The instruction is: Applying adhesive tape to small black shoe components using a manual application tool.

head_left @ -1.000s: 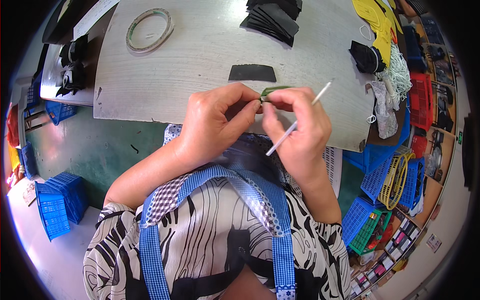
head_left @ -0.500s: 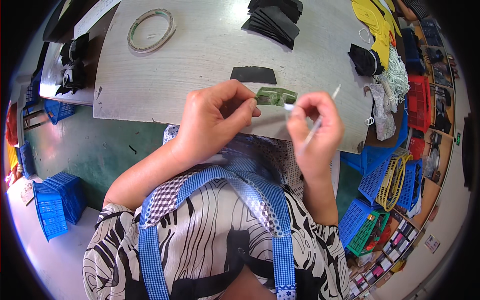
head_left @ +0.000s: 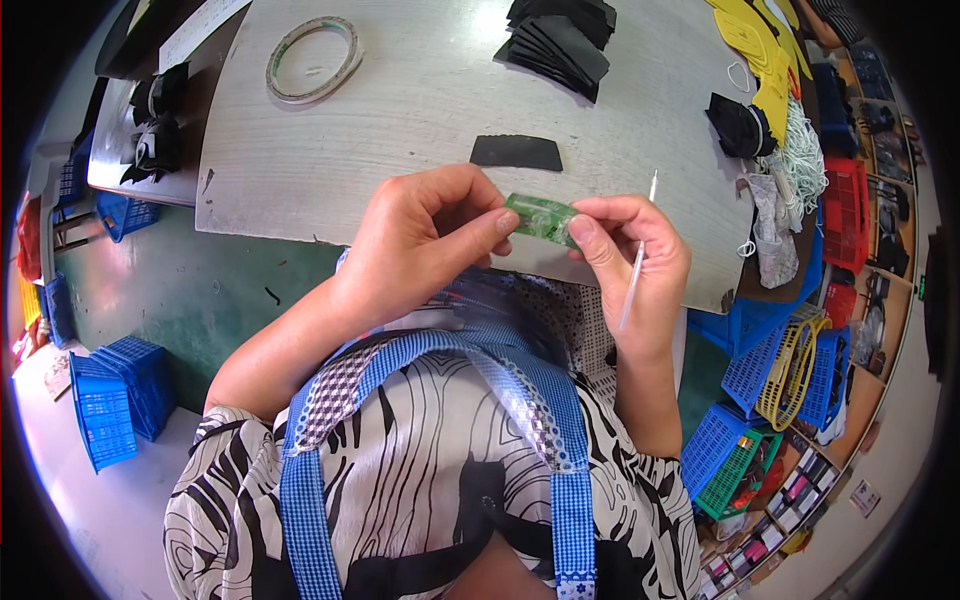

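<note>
A small green plate, shiny and partly see-through (head_left: pixel 541 219), is held between my two hands above the table's near edge. My left hand (head_left: pixel 430 225) pinches its left end between thumb and forefinger. At the right end, my right hand (head_left: pixel 635 250) pinches it with thumb and forefinger. A thin pale pen-like stick (head_left: pixel 634 285) is also tucked in the right hand, its pointed tip upward past the fingers. Just beyond the green plate, a flat black curved piece (head_left: pixel 517 152) lies on the table.
The grey table (head_left: pixel 430 90) carries a roll of tape (head_left: pixel 275 75) at the far left and a fanned stack of black pieces (head_left: pixel 558 50). On the right lie a black bundle (head_left: pixel 735 125), white cord (head_left: pixel 797 150) and yellow pieces (head_left: pixel 768 100). Blue baskets (head_left: pixel 105 415) stand on the floor.
My right thumb and forefinger have come onto the right end of the green plate, which now shows its face more. The stick has turned more upright. My left hand keeps its pinch.
</note>
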A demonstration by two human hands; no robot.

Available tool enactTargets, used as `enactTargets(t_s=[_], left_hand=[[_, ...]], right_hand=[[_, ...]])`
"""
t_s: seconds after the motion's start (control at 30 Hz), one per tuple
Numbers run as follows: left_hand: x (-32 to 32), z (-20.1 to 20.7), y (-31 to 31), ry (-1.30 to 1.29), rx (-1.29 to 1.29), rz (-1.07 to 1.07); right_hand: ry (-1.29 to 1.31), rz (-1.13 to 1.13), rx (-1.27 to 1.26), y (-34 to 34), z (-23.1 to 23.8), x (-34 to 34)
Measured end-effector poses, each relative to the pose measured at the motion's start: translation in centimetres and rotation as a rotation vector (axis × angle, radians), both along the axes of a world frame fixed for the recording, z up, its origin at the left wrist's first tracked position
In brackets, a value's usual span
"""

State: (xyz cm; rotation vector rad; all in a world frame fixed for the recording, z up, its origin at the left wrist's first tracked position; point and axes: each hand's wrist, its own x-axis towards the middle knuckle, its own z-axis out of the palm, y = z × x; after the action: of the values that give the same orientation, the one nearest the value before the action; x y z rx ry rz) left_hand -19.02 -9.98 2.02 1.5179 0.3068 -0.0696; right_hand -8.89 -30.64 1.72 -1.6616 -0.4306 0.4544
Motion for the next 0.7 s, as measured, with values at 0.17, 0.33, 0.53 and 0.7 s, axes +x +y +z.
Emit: enactTargets(t_s=[0.17, 0.33, 0.53, 0.7], left_hand=[[-2.0, -1.1, 2.5, -0.203, 0.498, 0.171], [-2.8, -2.0, 3.9, -0.571, 1.083, -0.087], [-2.6, -2.5, 2.9, -0.544, 1.190, -0.176], [-2.3, -2.7, 3.0, -0.518, 1.246, -0.238]], right_hand=[[-0.237, 0.094, -0.237, 0.8, -0.9, -0.1], [-0.302, 0.083, -0.305, 1.3, -1.4, 0.0], [-0.349, 0.078, -0.363, 1.8, -1.5, 0.0], [-0.354, 0.065, -0.353, 1.8, -1.6, -0.1]])
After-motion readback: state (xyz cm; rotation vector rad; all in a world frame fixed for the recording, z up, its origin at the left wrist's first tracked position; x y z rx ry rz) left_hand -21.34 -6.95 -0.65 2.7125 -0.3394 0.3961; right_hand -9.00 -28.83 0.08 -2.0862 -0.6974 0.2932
